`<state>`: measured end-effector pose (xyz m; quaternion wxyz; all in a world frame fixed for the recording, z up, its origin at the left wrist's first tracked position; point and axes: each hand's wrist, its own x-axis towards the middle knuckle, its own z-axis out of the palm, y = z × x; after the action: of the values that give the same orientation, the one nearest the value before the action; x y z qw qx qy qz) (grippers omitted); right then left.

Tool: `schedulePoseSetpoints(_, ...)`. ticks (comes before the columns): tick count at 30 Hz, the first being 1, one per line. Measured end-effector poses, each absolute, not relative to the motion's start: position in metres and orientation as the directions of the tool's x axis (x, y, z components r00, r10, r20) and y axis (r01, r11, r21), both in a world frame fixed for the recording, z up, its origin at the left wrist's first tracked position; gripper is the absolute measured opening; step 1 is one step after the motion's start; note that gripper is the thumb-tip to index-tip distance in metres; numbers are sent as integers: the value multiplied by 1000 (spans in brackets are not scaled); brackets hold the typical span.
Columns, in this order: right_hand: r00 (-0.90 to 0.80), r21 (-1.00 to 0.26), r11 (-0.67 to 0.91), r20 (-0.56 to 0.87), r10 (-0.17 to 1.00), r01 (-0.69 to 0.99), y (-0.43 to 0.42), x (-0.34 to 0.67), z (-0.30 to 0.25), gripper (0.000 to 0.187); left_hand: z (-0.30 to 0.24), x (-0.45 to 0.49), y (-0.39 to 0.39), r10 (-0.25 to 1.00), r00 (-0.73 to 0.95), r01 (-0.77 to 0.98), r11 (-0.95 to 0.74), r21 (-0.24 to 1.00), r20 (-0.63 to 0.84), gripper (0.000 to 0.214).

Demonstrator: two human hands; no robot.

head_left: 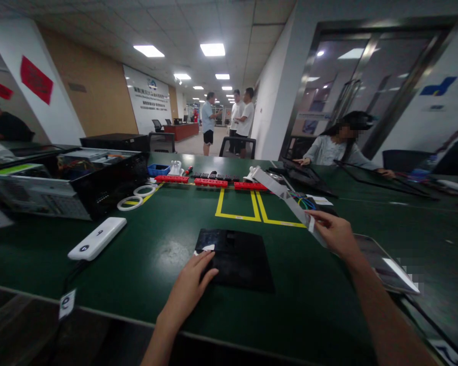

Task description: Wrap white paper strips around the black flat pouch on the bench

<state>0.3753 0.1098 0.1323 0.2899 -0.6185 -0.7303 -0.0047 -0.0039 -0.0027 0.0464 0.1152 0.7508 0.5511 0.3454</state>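
On the dark green table, directly before me, lies a black flat plate (242, 259) with a raised catch near its far edge. My left hand (191, 282) rests on the plate's left side, fingers stretched out and slightly apart. Its fingertips touch a small white sticker-like piece (207, 248), partly hidden. Over to the right, my right hand (338, 235) pinches the near end of a long, pale, shiny strip of tape (277, 187). The strip slants up and away to the left, towards a white holder (251, 174); whether it joins that holder I cannot tell.
An open computer case (110, 183) stands left, near white rings (130, 203) and a white power bank (98, 238). Red trays (210, 183) line the back behind yellow outlines (238, 217). A tablet (385, 264) lies beside my right forearm. A co-worker (338, 147) sits across at right.
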Motion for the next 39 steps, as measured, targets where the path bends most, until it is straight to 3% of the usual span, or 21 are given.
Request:
schedulePoseSetpoints(2,-124,-463,359,464,877,810,100,346,132,40,48,-12,-6,901,-5,668,-320,672,435,33)
schedulePoseSetpoints(4,-249,-466,501,502,828,729,91,316,124,34,49,-22,-10,875,-177,581,-277,766,451,35)
schedulePoseSetpoints(7,-502,-325,716,538,677,618,77,274,105,30,52,-33,-17,808,-368,505,-242,828,460,38)
schedulePoseSetpoints(9,-644,-147,811,535,547,566,66,251,91,29,53,-35,-22,783,-392,542,-228,809,483,37)
schedulePoseSetpoints(11,-754,73,848,502,424,525,55,232,79,28,52,-31,-26,805,-289,635,-244,733,518,34)
schedulePoseSetpoints(13,-820,262,830,460,341,492,46,219,70,28,48,-22,-29,843,-73,730,-319,604,534,32)
schedulePoseSetpoints(17,-860,429,769,413,301,475,38,207,59,29,36,4,-30,829,276,828,-463,318,487,40)
schedulePoseSetpoints(20,-862,431,764,392,322,481,39,203,54,28,28,18,-29,836,322,866,-450,219,443,52)
schedulePoseSetpoints(26,-852,345,802,389,350,487,45,197,45,26,21,23,-24,856,299,905,-395,160,423,61)
schedulePoseSetpoints(39,-842,220,825,293,453,520,45,197,50,27,20,21,-19,861,294,925,-365,102,415,54)
